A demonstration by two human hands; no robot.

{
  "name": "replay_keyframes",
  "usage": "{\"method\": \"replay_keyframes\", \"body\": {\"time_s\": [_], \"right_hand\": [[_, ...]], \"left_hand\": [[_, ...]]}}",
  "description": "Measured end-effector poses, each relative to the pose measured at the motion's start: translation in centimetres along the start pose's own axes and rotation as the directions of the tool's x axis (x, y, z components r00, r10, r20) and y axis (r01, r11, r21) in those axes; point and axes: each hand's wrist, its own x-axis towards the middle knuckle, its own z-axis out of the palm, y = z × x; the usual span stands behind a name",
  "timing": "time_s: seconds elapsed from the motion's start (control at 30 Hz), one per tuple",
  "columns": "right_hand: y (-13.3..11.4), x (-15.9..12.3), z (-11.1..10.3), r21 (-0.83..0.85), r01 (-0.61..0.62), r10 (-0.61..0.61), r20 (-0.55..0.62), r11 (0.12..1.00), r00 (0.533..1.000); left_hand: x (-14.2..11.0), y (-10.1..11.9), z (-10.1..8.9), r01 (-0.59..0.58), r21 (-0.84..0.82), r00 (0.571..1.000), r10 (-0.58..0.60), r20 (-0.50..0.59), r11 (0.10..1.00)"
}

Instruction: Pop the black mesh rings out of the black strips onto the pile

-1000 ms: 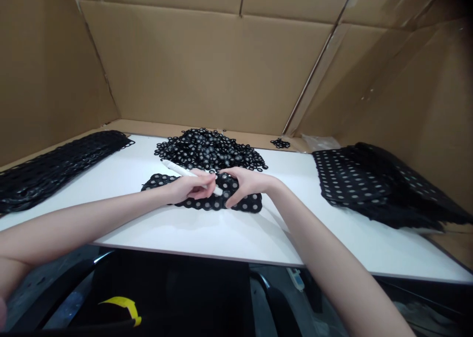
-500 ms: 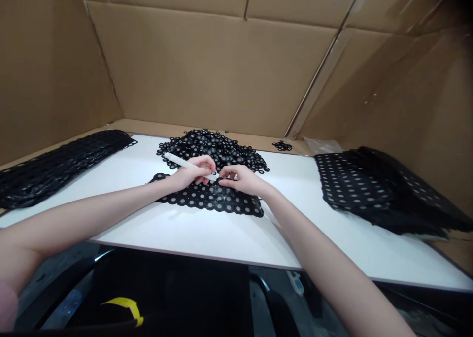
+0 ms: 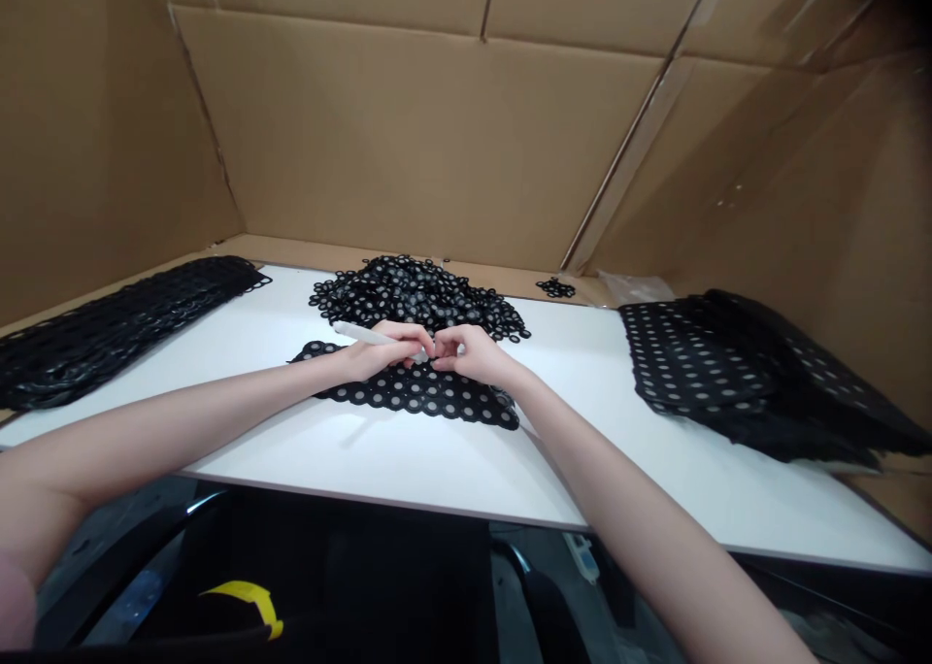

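Observation:
My left hand [image 3: 393,346] is closed round a white pen-shaped tool [image 3: 358,332], whose back end points up to the left. Its tip is mostly hidden among the fingers. Close against it, my right hand [image 3: 473,353] has its fingers pinched together. What they hold is too small to make out. Both hands are over a black sheet [image 3: 408,388] patterned with rows of pale round dots, lying on the white table. Just behind the hands rises a heap of small black rings [image 3: 422,290].
A long black perforated bundle [image 3: 123,324] lies at the left. On the right are more black dotted sheets [image 3: 699,363], loosely piled. A small cluster of black rings [image 3: 556,287] sits at the back by the cardboard wall [image 3: 408,140]. The white table [image 3: 437,470] ends in front of me.
My left hand has moved slightly right and down, and the white tool lies flatter. The fingertips of both hands have come together. The sheet has stayed in place.

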Motion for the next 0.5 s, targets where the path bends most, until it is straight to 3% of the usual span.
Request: {"method": "replay_keyframes", "body": {"time_s": [0.27,0.5], "right_hand": [[-0.1,0.1,0.2,0.032,0.020,-0.019,-0.009,0.999,1.000],[0.1,0.4,0.5,0.035,0.036,-0.035,-0.012,0.999,0.999]], "left_hand": [[0.1,0.2,-0.6,-0.127,0.147,0.985,0.107,0.139,0.981],[0.7,0.2,-1.3,-0.142,0.215,0.954,0.075,0.292,0.966]]}}
